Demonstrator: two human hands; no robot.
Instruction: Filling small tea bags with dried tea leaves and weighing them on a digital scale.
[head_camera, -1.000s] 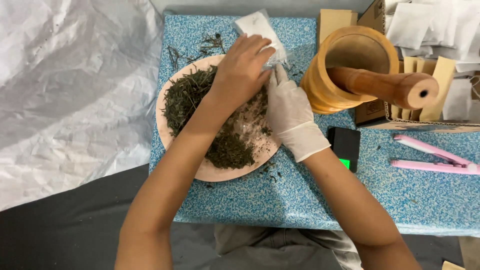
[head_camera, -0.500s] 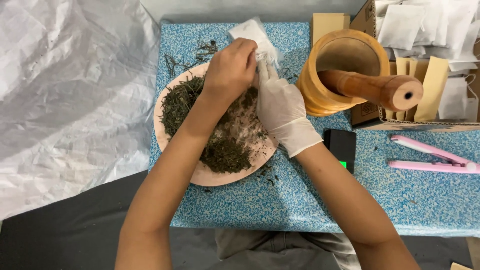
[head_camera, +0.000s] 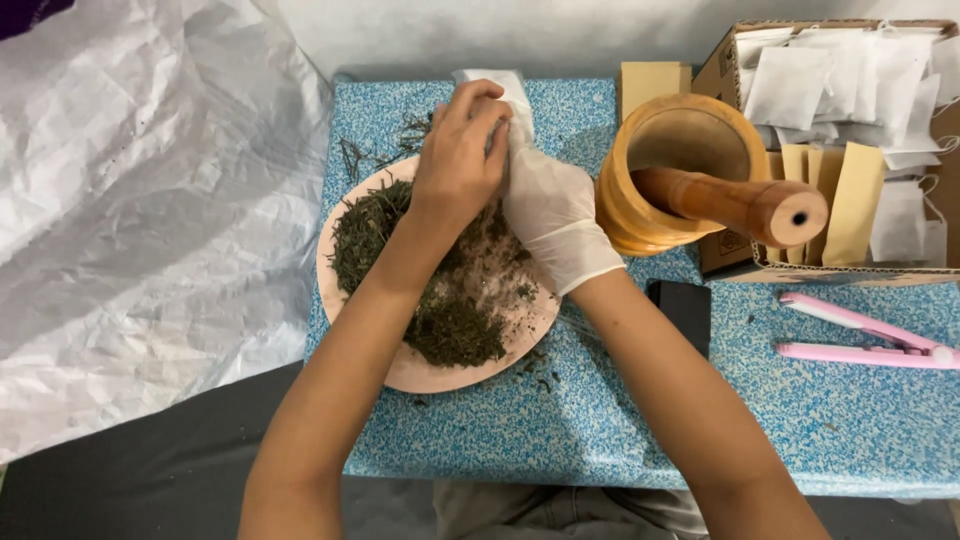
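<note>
Head view, looking down on a blue speckled table (head_camera: 640, 420). The bare left hand (head_camera: 455, 160) and the white-gloved right hand (head_camera: 550, 215) meet above the far edge of a round pink plate (head_camera: 420, 370) that carries a loose heap of dried green leaves (head_camera: 450, 325). Between the two hands is a small white sachet (head_camera: 512, 92), its upper part showing above the fingertips. The left grip is closed, thumb and fingers pinched at the sachet's side; the right grip is closed on the sachet from below and to the right, though the exact finger contact is hidden behind the left hand.

The sachet appears to be thin, soft and very light, probably of paper-like mesh: it will crumple or tear if squeezed hard, so it is best held by its edges near the mouth, with the body left free. The dried leaves look brittle and loose, and scattered fragments lie on the table beside the plate.

To the right of the hands stands a wooden mortar (head_camera: 680, 140) with a wooden pestle (head_camera: 735, 203) leaning out over its rim. Behind it, an open cardboard box (head_camera: 725, 70) holds many more white sachets and tan paper envelopes (head_camera: 855, 200). A small black device (head_camera: 682, 310) lies near the right forearm, and a pink sealing tool (head_camera: 865, 335) lies well apart at the right.
</note>
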